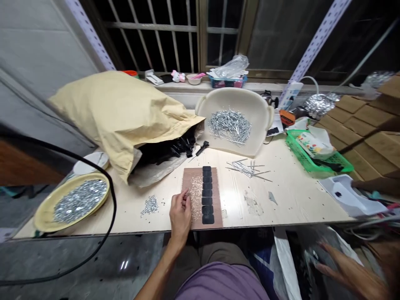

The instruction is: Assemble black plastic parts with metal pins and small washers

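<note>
My left hand (180, 211) rests at the left edge of a reddish-brown board (217, 196), its fingers curled together. Whether anything small is pinched in them is hidden. Along the board runs a column of several black rounded pads (207, 193), beside a strip of pale worn specks. A small heap of shiny metal bits (150, 205) lies left of this hand. Down at the lower right, my right hand (342, 266) is over an open white bag (286, 260) below table level. It is smeared by motion, but the thumb and fingers look apart, with blurred greyish bits near their tips.
A cream sack (115, 108) spills black parts. Behind the board stands a white basin (259, 108) of metal pins, with loose pins (246, 167) before it. A yellow bowl (40, 218) holds metal pieces. A green basket (304, 164) and cardboard boxes (371, 137) are right. A black cable (114, 200) loops left.
</note>
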Demonstrator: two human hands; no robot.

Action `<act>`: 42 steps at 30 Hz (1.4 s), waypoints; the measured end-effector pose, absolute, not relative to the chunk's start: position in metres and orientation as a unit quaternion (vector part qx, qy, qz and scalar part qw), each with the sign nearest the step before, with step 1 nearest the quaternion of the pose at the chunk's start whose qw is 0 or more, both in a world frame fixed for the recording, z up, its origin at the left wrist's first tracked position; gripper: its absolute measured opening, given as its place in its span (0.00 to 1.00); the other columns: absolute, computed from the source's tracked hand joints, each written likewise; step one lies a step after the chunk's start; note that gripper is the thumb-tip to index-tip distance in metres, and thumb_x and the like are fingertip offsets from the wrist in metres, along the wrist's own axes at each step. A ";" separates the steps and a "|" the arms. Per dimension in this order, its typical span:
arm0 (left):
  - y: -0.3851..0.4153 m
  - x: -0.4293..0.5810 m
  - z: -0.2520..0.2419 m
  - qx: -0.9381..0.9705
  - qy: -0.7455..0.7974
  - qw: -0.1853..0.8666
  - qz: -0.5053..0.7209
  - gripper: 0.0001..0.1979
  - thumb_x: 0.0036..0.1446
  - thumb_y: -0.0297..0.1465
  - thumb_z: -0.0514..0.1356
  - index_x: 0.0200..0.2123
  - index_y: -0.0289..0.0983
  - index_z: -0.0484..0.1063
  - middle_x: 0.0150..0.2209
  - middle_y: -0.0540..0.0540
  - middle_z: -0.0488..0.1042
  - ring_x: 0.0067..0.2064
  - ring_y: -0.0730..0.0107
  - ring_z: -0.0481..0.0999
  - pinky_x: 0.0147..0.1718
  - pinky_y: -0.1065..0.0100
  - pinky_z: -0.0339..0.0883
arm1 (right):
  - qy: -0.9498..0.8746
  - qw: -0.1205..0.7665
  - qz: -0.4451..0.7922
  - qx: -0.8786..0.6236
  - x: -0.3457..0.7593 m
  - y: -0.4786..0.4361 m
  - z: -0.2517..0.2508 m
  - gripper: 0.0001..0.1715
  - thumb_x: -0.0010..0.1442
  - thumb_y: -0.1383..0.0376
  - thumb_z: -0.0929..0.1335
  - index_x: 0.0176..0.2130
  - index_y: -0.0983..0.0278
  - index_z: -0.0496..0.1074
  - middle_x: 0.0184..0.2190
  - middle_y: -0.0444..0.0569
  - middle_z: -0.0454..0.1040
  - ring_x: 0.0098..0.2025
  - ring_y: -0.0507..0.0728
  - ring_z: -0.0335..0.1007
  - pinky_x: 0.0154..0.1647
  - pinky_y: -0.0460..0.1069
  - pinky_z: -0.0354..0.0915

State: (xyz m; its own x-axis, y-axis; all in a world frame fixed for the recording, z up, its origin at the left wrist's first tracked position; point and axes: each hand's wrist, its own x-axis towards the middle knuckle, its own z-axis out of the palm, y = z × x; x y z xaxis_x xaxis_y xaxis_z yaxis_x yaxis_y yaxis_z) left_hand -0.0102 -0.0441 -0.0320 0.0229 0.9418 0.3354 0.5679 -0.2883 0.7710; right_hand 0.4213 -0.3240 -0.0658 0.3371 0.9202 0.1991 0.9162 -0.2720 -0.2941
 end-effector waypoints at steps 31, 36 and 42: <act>0.010 -0.141 -0.026 0.816 0.571 -0.020 0.085 0.13 0.62 0.30 0.50 0.38 0.40 0.76 0.35 0.43 0.72 0.40 0.61 0.65 0.35 0.65 0.60 | -0.920 0.075 -0.177 -0.343 0.190 0.146 -0.030 0.15 0.63 0.73 0.56 0.39 0.69 0.70 0.38 0.56 0.70 0.37 0.57 0.62 0.41 0.51 0.52; 0.019 -0.137 -0.021 0.827 0.558 0.018 0.058 0.13 0.60 0.30 0.49 0.32 0.35 0.74 0.35 0.40 0.73 0.39 0.60 0.67 0.38 0.64 0.60 | -0.888 0.132 -0.156 -0.412 0.228 0.112 0.007 0.21 0.69 0.65 0.51 0.39 0.67 0.67 0.29 0.49 0.69 0.33 0.53 0.61 0.40 0.50 0.54; 0.035 -0.135 -0.034 0.804 0.588 0.032 0.088 0.21 0.59 0.39 0.44 0.34 0.35 0.73 0.32 0.47 0.71 0.38 0.67 0.67 0.41 0.67 0.60 | -0.843 0.210 -0.092 -0.486 0.268 0.046 0.050 0.29 0.70 0.60 0.44 0.43 0.71 0.64 0.36 0.47 0.65 0.41 0.49 0.62 0.43 0.48 0.56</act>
State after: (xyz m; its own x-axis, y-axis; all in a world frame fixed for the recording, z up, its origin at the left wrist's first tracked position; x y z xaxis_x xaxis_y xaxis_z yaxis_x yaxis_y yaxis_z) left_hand -0.1347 0.0352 -0.0342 0.2940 0.9501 0.1040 0.9387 -0.3076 0.1557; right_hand 0.2680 0.0459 0.0495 -0.4387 0.7816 0.4435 0.8589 0.5099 -0.0489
